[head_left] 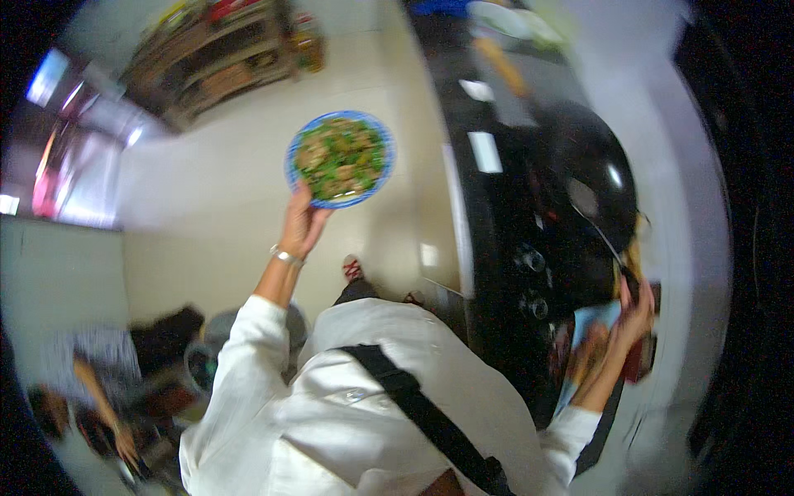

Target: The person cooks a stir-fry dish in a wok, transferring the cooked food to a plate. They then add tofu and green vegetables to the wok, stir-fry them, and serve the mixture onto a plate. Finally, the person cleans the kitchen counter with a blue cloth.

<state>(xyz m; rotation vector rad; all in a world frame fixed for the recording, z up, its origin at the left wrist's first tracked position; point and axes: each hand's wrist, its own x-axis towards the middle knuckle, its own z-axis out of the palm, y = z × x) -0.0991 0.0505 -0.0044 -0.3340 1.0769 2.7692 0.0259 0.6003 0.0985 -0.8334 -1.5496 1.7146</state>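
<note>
The left hand (302, 221) grips a blue-rimmed plate (340, 159) of greens from below, held over the floor at eleven o'clock. The right hand (633, 318), at three o'clock, closes on the handle of the wok (591, 178) on the worktop (488, 124). The plate is best kept level.

Left hand (302, 221) holding plate (340, 159) out over floor (223, 190), left of counter (496, 190). Wok (591, 178) sitting on counter. Right hand (633, 318) gripping spatula (608, 244) lying in wok. Shelf (215, 58) standing beyond plate.
</note>
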